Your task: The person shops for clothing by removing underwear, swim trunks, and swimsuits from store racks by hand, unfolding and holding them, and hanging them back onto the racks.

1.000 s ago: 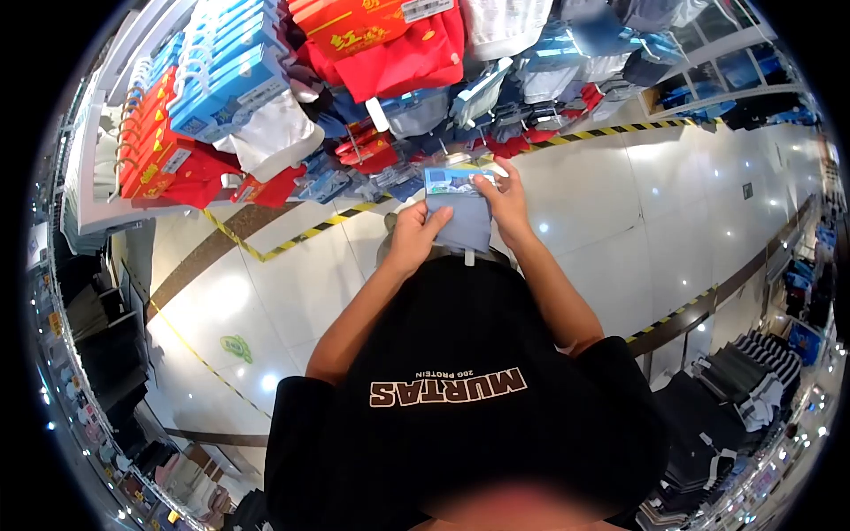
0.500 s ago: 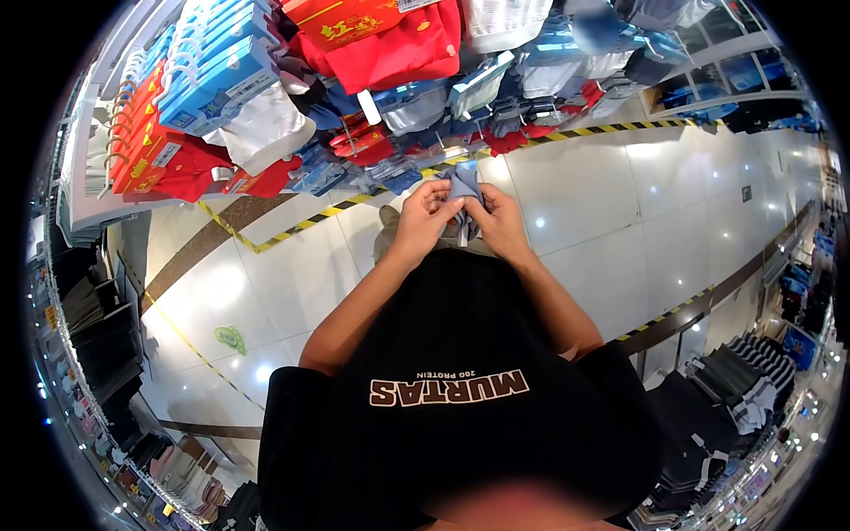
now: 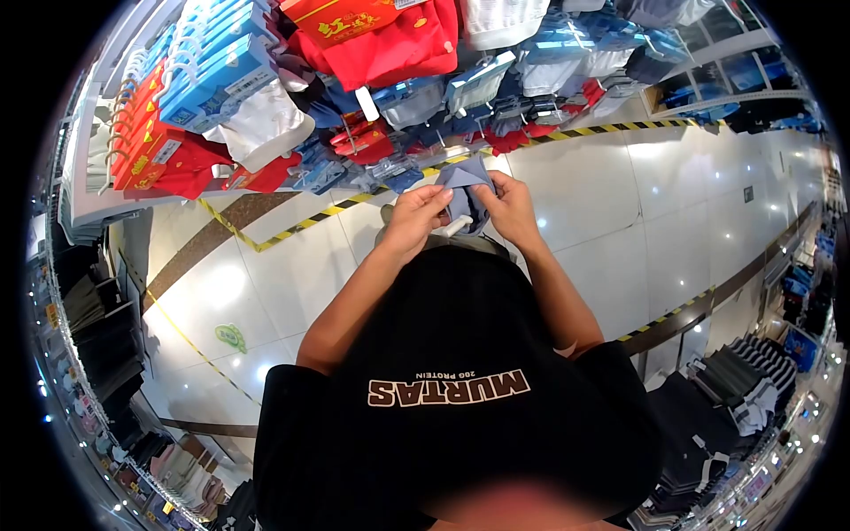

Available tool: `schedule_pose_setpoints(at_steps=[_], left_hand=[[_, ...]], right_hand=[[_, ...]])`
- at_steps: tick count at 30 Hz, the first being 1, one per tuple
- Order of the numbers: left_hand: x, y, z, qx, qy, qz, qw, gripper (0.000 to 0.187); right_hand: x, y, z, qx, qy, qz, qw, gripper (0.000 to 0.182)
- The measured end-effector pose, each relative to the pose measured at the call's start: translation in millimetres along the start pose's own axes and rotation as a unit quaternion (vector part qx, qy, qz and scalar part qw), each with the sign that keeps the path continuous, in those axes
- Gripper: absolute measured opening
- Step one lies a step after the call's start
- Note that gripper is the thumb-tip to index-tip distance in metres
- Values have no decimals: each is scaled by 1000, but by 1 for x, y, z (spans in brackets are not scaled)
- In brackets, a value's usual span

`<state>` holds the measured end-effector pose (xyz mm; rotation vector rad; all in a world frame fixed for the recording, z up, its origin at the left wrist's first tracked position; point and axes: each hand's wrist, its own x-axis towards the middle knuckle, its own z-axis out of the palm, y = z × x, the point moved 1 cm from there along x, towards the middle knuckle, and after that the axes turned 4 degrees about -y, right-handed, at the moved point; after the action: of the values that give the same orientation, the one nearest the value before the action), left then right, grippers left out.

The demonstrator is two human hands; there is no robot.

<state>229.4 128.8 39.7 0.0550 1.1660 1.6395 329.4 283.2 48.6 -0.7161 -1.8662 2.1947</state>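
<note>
A small grey-blue cloth garment (image 3: 464, 173) is stretched between my two hands, in front of my body and below the hanging racks. My left hand (image 3: 420, 216) pinches its left side between thumb and fingers. On the other side, my right hand (image 3: 512, 207) grips the cloth with the thumb on top. A white tag or strip (image 3: 457, 226) shows at the garment's lower edge, between the hands. The cloth is spread, with a dark fold in its middle.
Racks of packaged garments on hangers, with red ones (image 3: 390, 49) and blue boxes (image 3: 212, 84), hang ahead. Black-and-yellow tape (image 3: 328, 212) marks the tiled floor (image 3: 584, 195). Folded dark clothes (image 3: 695, 407) lie on shelves at the lower right.
My hands have moved apart, the left one to the left and the right one to the right. The garment between them is spread wider, and its white tag has shifted and tilted.
</note>
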Motion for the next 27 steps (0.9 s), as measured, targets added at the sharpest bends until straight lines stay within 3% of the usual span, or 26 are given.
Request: schedule_pose_setpoints(at_steps=[3, 7, 10, 13, 19, 23, 27], left_hand=[[-4, 1, 3, -35, -34, 6, 999, 21], [-2, -6, 1, -19, -51, 20, 998, 22], [1, -10, 1, 31, -17, 47, 998, 17], [-2, -3, 4, -68, 41, 36, 996, 14], [-2, -14, -1, -78, 48, 79, 993, 10], [-8, -8, 10, -68, 45, 63, 995, 13], [-5, -16, 7, -77, 63, 11, 995, 27]], right_hand=[[-1, 7, 1, -46, -50, 22, 997, 27], [-11, -7, 10, -127, -54, -38, 990, 38], [-10, 4, 11, -138, -63, -14, 988, 33], [-4, 16, 10, -53, -16, -16, 998, 27], [-9, 5, 14, -91, -7, -2, 996, 24], [-10, 1, 17, -199, 9, -91, 976, 25], [-18, -12, 38, -389, -31, -215, 895, 25]])
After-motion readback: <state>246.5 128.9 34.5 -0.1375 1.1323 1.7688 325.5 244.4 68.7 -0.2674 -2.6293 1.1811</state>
